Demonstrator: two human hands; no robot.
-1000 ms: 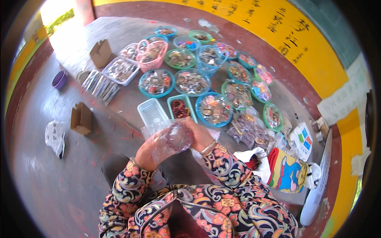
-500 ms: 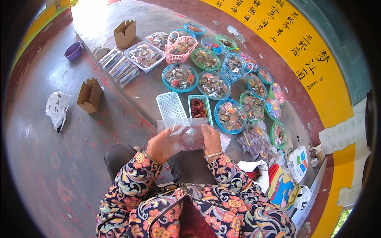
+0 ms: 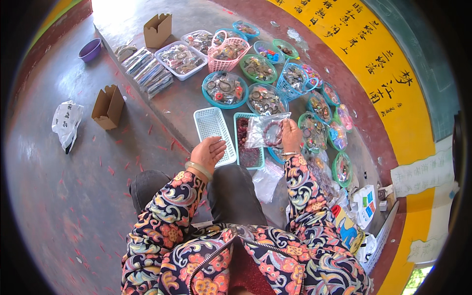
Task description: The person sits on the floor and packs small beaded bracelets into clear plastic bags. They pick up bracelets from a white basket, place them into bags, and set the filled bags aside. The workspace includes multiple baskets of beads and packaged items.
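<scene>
My right hand (image 3: 291, 136) holds up a clear plastic bag (image 3: 265, 130) with a dark red bead bracelet inside. The bag hangs over a teal rectangular basket (image 3: 248, 140) filled with dark red beads. My left hand (image 3: 208, 152) hovers with loosely spread fingers and nothing in it, over the near edge of an empty white rectangular basket (image 3: 212, 129). Both arms wear patterned floral sleeves, and a pale bangle sits on my left wrist.
Several round teal and green baskets of bracelets (image 3: 224, 89) line a low concrete ledge, with a pink basket (image 3: 225, 52) and a white tray (image 3: 180, 59) farther off. Two cardboard boxes (image 3: 108, 105), a purple bowl (image 3: 90, 49) and a white bag (image 3: 66, 121) lie around. More clear bags (image 3: 268, 179) rest by my knee.
Both hands held the clear bag together before. Now the left hand has let go and dropped toward the white basket, while the right hand lifts the bag to the right.
</scene>
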